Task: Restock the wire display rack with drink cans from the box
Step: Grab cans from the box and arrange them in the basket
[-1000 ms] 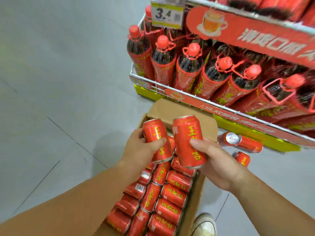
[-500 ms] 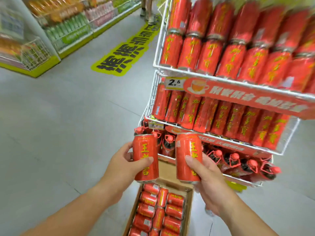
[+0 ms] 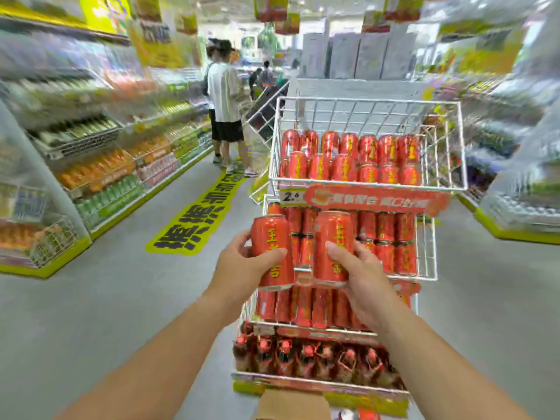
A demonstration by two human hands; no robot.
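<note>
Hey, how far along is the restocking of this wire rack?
Done: the middle baskets look packed with cans. In hand: the left hand grips one can, the right hand another can. Left: the top basket shows room; what remains in the box is out of view.

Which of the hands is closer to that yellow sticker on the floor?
Left. The left hand, gripping one can, is just right of the sticker; the right hand, gripping another can, is farther right.

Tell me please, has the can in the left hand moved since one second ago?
Yes. The left can rose along the wire rack: from just over the box, by the bottles, to the middle can shelf.
</note>
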